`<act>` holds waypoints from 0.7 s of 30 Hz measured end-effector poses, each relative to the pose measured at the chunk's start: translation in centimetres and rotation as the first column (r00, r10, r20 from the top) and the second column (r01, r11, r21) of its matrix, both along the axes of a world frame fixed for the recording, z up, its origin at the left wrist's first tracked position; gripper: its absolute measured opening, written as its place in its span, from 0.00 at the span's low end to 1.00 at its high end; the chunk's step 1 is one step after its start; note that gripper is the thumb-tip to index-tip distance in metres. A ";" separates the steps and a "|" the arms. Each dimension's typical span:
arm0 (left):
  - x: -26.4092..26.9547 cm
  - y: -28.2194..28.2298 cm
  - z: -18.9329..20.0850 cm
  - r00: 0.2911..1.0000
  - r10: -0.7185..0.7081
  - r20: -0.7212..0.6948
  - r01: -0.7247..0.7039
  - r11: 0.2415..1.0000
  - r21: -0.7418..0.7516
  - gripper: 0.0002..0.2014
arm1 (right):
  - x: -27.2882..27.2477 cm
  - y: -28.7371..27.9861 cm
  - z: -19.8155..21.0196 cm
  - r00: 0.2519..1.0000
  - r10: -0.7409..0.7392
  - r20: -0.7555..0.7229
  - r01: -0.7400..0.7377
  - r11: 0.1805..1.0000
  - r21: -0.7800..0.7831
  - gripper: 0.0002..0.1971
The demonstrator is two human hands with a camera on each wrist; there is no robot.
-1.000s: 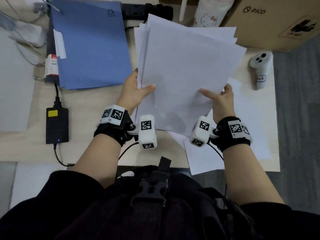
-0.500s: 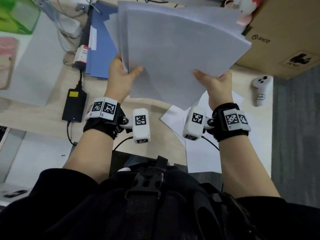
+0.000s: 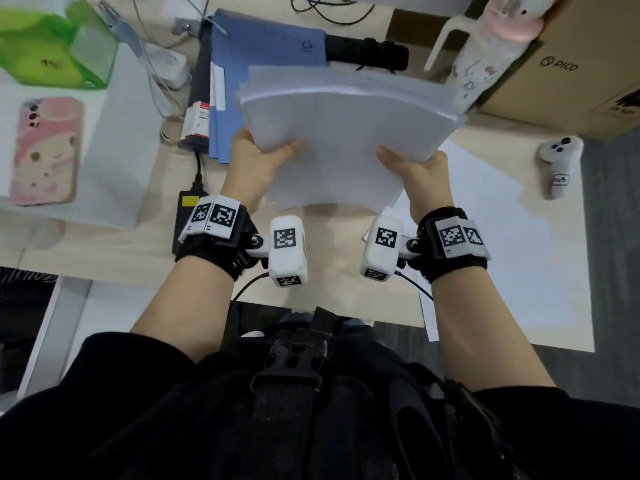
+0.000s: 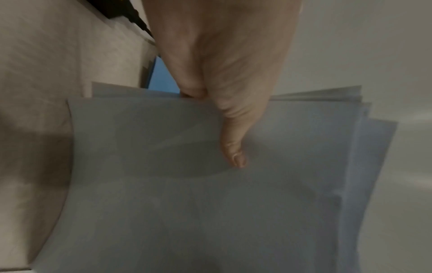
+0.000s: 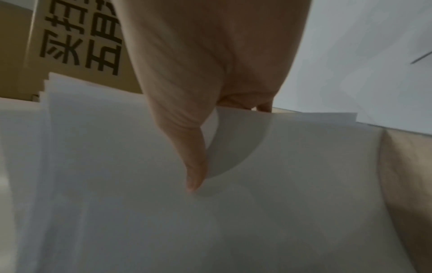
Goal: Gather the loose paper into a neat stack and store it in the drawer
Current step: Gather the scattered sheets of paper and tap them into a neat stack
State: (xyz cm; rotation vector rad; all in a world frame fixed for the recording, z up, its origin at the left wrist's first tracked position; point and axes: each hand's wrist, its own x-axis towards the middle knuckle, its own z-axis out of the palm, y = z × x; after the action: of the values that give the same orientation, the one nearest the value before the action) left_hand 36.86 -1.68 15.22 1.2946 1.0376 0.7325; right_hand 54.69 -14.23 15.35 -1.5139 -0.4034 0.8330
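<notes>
Pale wood desk (image 3: 325, 289), loose paper sheets (image 3: 502, 258), blue folder (image 3: 266, 50), white controller (image 3: 559, 164), black adapter (image 3: 185, 209)

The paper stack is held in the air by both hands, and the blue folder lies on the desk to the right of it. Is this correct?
Not quite. The blue folder lies left of and behind the paper stack, as the head view shows. The left hand and right hand do hold it in the air.

My left hand (image 3: 258, 161) and right hand (image 3: 420, 174) raised, forearms extended forward, thumbs on top, each pinching paper stack (image 3: 343, 133) side.
</notes>
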 end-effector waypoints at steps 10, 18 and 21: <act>-1.2 0.6 1.4 0.998 -0.007 0.067 0.004 0.999 0.047 0.36 | -0.5 -0.2 0.9 0.997 0.056 0.049 -0.056 0.998 0.000 0.15; -0.3 0.5 1.8 0.999 0.000 0.050 -0.004 0.997 0.079 0.27 | -1.4 0.5 1.5 0.998 0.062 0.014 -0.063 0.998 0.026 0.13; -0.8 0.6 2.1 0.996 -0.004 0.089 -0.006 0.994 0.112 0.24 | -0.9 0.0 1.4 0.999 0.049 0.012 -0.049 0.999 0.012 0.12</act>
State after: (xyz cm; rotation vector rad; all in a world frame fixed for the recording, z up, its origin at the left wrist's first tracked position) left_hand 36.02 -1.04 17.33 1.3451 0.9357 0.8522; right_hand 53.77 -14.19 16.76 -1.5028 -0.4549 0.8590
